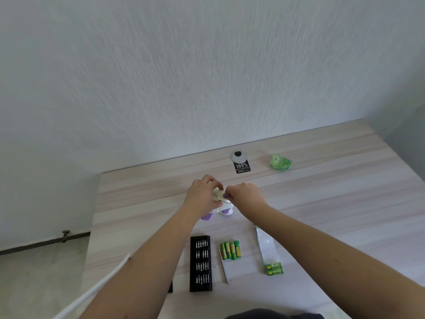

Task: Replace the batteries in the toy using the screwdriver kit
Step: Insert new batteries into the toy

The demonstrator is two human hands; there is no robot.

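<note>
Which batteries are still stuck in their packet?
The two green GP batteries at the near right, sitting at the end of the torn white wrapper. The four loose batteries beside the bit case lie bare.

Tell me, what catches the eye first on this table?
Mid-table, the left hand and right hand both hold a small white-and-purple plastic toy. Nearer the person lie an open black screwdriver bit case and, to its right, a row of green-and-yellow batteries. A crumpled green wrapper sits near the wall.

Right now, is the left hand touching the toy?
Touching: the head view shows the left hand wrapped round the toy, fingers over its top.
</note>
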